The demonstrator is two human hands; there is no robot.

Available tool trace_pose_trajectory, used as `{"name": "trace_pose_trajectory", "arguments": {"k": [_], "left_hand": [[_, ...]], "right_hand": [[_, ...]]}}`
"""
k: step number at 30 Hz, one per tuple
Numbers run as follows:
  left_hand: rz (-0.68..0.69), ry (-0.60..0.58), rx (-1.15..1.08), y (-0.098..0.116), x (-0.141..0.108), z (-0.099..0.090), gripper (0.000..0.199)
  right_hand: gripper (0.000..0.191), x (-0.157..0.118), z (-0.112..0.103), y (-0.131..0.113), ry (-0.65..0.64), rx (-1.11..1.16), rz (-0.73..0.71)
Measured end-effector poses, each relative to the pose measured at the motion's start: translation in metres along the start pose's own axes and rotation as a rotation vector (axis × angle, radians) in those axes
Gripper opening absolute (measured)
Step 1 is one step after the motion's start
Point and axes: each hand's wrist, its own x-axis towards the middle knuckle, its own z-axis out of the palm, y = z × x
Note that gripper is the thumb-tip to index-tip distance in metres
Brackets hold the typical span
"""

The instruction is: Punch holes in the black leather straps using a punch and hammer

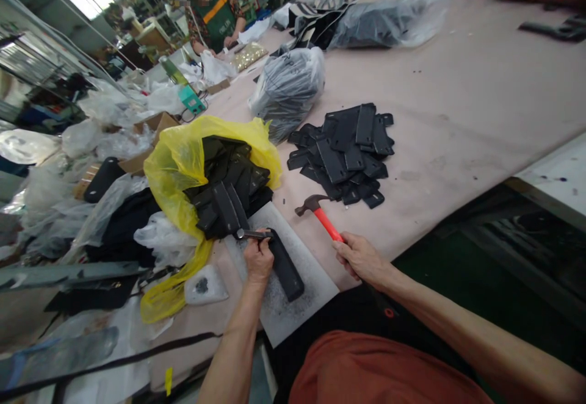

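My left hand is closed around a metal punch, which lies nearly level over the top end of a black strap-like piece. That piece rests on a translucent white cutting board. In my right hand is a claw hammer with a red handle, its head raised to the right of the board. A yellow plastic bag full of similar black pieces gapes beyond my left hand. Past the hammer lies a loose pile of black pieces.
Behind the pile stands a clear bag of grey pieces, and farther off another plastic-wrapped bundle. Plastic bags and cartons crowd the left. A small white bag sits beside the board. A co-worker is at the far table end.
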Motion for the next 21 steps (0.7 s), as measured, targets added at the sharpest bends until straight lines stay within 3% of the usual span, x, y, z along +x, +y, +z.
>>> {"name": "trace_pose_trajectory", "arguments": {"k": [11, 13, 17, 21], "left_hand": [[-0.03, -0.019, -0.018, 0.0, -0.002, 0.002, 0.02], [-0.027, -0.025, -0.025, 0.0, -0.002, 0.002, 0.02], [-0.027, -0.02, -0.038, 0.001, -0.003, 0.002, 0.018], [-0.036, -0.016, -0.033, 0.001, -0.005, 0.001, 0.015]], "right_hand": [[0.02, -0.002, 0.003, -0.021, -0.032, -0.129, -0.038], [0.023, -0.004, -0.001, -0.036, -0.022, -0.275, -0.157], [0.024, -0.023, -0.009, -0.096, 0.104, -0.65, -0.603], [0.025, -0.051, 0.002, -0.146, 0.187, -0.838, -0.933]]}}
